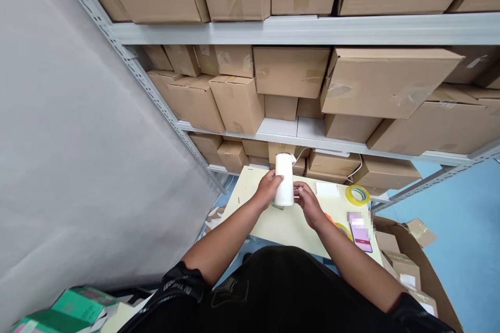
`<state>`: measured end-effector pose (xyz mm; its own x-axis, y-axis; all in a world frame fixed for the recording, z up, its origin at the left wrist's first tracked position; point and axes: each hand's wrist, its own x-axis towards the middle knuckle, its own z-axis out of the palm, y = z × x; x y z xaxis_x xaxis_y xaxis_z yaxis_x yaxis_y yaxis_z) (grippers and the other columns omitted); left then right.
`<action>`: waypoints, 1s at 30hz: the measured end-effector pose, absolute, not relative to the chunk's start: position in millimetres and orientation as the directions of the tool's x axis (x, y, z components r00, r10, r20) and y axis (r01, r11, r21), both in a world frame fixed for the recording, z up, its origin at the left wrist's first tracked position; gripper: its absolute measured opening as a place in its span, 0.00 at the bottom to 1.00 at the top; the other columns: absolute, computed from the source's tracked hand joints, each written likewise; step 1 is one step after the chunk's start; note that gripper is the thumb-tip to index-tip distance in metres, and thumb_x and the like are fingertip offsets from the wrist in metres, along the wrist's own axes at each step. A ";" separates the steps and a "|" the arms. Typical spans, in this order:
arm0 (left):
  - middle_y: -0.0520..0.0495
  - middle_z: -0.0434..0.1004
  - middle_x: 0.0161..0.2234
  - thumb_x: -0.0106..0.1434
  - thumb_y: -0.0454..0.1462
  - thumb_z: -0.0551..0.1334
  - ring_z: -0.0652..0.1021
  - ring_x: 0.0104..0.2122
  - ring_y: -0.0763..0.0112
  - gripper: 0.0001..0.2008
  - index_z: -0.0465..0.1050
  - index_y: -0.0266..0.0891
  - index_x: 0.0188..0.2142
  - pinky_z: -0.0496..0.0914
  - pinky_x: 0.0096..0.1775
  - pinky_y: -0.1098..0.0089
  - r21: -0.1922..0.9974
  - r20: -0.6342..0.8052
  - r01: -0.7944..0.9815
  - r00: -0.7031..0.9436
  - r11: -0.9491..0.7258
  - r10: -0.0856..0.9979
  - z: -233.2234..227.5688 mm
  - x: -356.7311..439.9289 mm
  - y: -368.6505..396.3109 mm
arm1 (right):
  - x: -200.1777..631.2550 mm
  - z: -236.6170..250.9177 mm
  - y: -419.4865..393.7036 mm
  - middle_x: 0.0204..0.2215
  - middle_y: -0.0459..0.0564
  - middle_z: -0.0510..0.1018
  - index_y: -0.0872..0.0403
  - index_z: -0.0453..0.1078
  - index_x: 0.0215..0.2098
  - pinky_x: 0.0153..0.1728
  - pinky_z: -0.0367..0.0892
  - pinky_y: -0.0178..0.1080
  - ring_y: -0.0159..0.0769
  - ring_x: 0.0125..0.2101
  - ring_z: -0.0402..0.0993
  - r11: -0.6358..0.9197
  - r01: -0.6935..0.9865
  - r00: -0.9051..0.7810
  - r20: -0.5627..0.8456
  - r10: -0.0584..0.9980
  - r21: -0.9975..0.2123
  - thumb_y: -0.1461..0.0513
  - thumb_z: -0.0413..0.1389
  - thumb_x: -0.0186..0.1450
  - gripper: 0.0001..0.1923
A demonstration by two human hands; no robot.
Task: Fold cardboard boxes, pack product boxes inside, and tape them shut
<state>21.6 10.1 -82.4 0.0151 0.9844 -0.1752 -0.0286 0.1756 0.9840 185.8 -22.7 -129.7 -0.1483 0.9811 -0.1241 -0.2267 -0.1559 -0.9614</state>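
Two hands hold one white cylinder [284,179] upright above the pale tabletop [273,223]: the left hand [269,188] wraps its side with curled fingers, and the right hand [307,201] pinches its lower edge. One roll of yellow tape [357,195] lies at the far right of the tabletop, one white card [327,189] lies beside the cylinder, and one phone [360,233] lies near the right forearm. Many cardboard boxes [291,71] fill the three shelf levels behind.
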 end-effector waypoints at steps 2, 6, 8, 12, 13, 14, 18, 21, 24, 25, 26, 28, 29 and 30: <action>0.47 0.79 0.35 0.61 0.45 0.61 0.79 0.36 0.62 0.14 0.72 0.40 0.42 0.71 0.36 0.67 0.983 -0.175 -0.053 -0.008 0.174 0.985 -79.5 25.7 5.1 | 190.2 -123.4 -25.2 0.49 0.53 0.80 0.46 0.69 0.52 0.42 0.74 0.49 0.48 0.46 0.78 -0.267 -0.312 -0.254 -0.191 0.948 -0.912 0.42 0.54 0.67 0.23; 0.48 0.79 0.36 0.63 0.48 0.58 0.78 0.35 0.63 0.19 0.72 0.41 0.49 0.72 0.35 0.67 0.982 -0.145 -0.125 -0.019 0.141 0.989 -79.8 39.5 -4.6 | 190.3 -118.2 -31.8 0.50 0.54 0.80 0.47 0.68 0.55 0.41 0.75 0.49 0.50 0.46 0.79 -0.349 -0.365 -0.359 -0.215 0.908 -0.863 0.45 0.60 0.64 0.26; 0.46 0.80 0.38 0.66 0.53 0.56 0.79 0.37 0.61 0.22 0.72 0.40 0.50 0.73 0.36 0.65 0.977 -0.140 -0.163 -0.011 0.136 0.990 -80.6 44.0 -8.8 | 188.6 -121.4 -34.4 0.50 0.54 0.80 0.48 0.67 0.53 0.41 0.75 0.48 0.49 0.47 0.78 -0.292 -0.341 -0.300 -0.191 0.935 -0.894 0.45 0.64 0.62 0.27; 0.43 0.81 0.44 0.60 0.55 0.70 0.80 0.43 0.59 0.27 0.72 0.39 0.49 0.74 0.42 0.65 0.994 -0.093 -0.066 -0.038 0.091 0.995 -77.6 45.1 -17.8 | 185.2 -132.4 -38.0 0.50 0.52 0.79 0.47 0.66 0.51 0.45 0.74 0.46 0.48 0.49 0.76 -0.157 -0.245 -0.201 -0.109 0.974 -0.957 0.45 0.72 0.55 0.34; 0.43 0.81 0.45 0.57 0.53 0.73 0.81 0.44 0.59 0.28 0.72 0.39 0.49 0.75 0.44 0.65 0.995 -0.085 -0.047 -0.044 0.083 0.995 -76.4 44.4 -19.7 | 184.7 -133.7 -39.1 0.50 0.52 0.79 0.47 0.66 0.51 0.46 0.74 0.46 0.48 0.49 0.76 -0.154 -0.228 -0.204 -0.108 0.973 -0.961 0.45 0.72 0.54 0.34; 0.42 0.81 0.46 0.56 0.50 0.75 0.81 0.45 0.58 0.29 0.71 0.39 0.50 0.75 0.44 0.64 0.995 -0.088 -0.047 -0.053 0.086 0.995 -75.6 43.6 -21.3 | 184.3 -133.7 -40.4 0.50 0.53 0.79 0.47 0.66 0.52 0.46 0.74 0.46 0.48 0.49 0.76 -0.170 -0.225 -0.221 -0.120 0.968 -0.959 0.44 0.71 0.55 0.34; 0.43 0.82 0.45 0.60 0.45 0.71 0.82 0.43 0.58 0.29 0.66 0.40 0.57 0.76 0.44 0.62 0.982 -0.153 -0.123 -0.093 0.141 0.984 -77.5 39.2 -23.9 | 182.6 -123.1 -46.0 0.48 0.52 0.82 0.46 0.68 0.56 0.41 0.74 0.48 0.50 0.48 0.78 -0.316 -0.300 -0.356 -0.202 0.913 -0.900 0.39 0.54 0.67 0.28; 0.45 0.82 0.43 0.64 0.46 0.65 0.82 0.41 0.59 0.25 0.66 0.41 0.57 0.76 0.42 0.62 0.976 -0.152 -0.165 -0.064 0.140 0.986 -81.1 34.7 -24.0 | 176.9 -114.2 -49.0 0.45 0.52 0.83 0.46 0.70 0.55 0.40 0.74 0.49 0.50 0.47 0.79 -0.375 -0.315 -0.413 -0.230 0.881 -0.872 0.42 0.52 0.69 0.25; 0.45 0.82 0.42 0.69 0.52 0.60 0.82 0.41 0.59 0.22 0.70 0.40 0.54 0.76 0.42 0.63 0.983 -0.099 -0.154 0.020 0.101 0.995 -80.4 28.1 -24.3 | 167.3 -112.5 -51.0 0.45 0.52 0.82 0.47 0.70 0.51 0.40 0.75 0.48 0.50 0.46 0.78 -0.345 -0.340 -0.351 -0.222 0.910 -0.875 0.44 0.57 0.65 0.23; 0.45 0.82 0.42 0.68 0.54 0.60 0.81 0.42 0.59 0.23 0.71 0.39 0.52 0.75 0.42 0.63 0.988 -0.081 -0.127 0.037 0.085 0.996 -79.0 25.1 -24.3 | 163.7 -113.3 -51.5 0.44 0.51 0.82 0.47 0.69 0.49 0.39 0.74 0.47 0.49 0.45 0.78 -0.317 -0.343 -0.305 -0.215 0.928 -0.884 0.44 0.59 0.64 0.23; 0.44 0.82 0.43 0.67 0.56 0.62 0.81 0.43 0.59 0.25 0.72 0.39 0.51 0.75 0.43 0.64 0.993 -0.066 -0.096 0.047 0.071 0.997 -77.4 21.6 -24.2 | 160.0 -114.5 -51.8 0.44 0.51 0.81 0.47 0.69 0.48 0.39 0.74 0.45 0.48 0.44 0.78 -0.286 -0.336 -0.254 -0.206 0.945 -0.897 0.43 0.62 0.63 0.23; 0.42 0.82 0.45 0.61 0.56 0.70 0.81 0.45 0.58 0.27 0.73 0.39 0.49 0.75 0.45 0.64 0.997 -0.059 -0.056 0.052 0.062 0.997 -74.3 13.3 -22.9 | 152.6 -117.1 -52.3 0.41 0.50 0.80 0.48 0.67 0.45 0.37 0.73 0.43 0.45 0.41 0.77 -0.228 -0.293 -0.155 -0.189 0.970 -0.929 0.42 0.67 0.59 0.27; 0.42 0.82 0.45 0.58 0.55 0.73 0.81 0.45 0.58 0.28 0.73 0.39 0.48 0.75 0.45 0.64 0.996 -0.065 -0.057 0.053 0.068 0.996 -73.4 8.8 -21.5 | 149.0 -118.0 -52.4 0.40 0.49 0.80 0.48 0.67 0.44 0.37 0.72 0.42 0.44 0.40 0.77 -0.210 -0.266 -0.119 -0.184 0.976 -0.941 0.42 0.69 0.57 0.28; 0.42 0.82 0.45 0.55 0.53 0.75 0.81 0.44 0.57 0.28 0.73 0.39 0.47 0.75 0.45 0.63 0.994 -0.077 -0.072 0.054 0.081 0.996 -73.0 4.3 -19.8 | 145.5 -118.4 -52.7 0.39 0.49 0.79 0.48 0.66 0.43 0.36 0.72 0.41 0.43 0.39 0.76 -0.205 -0.249 -0.096 -0.186 0.978 -0.947 0.42 0.70 0.57 0.29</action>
<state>4.3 -19.8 -73.0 0.0542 0.9955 -0.0775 -0.0719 0.0813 0.9941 145.5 -52.7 -118.4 -0.0956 0.9778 -0.1863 -0.2493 -0.2047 -0.9466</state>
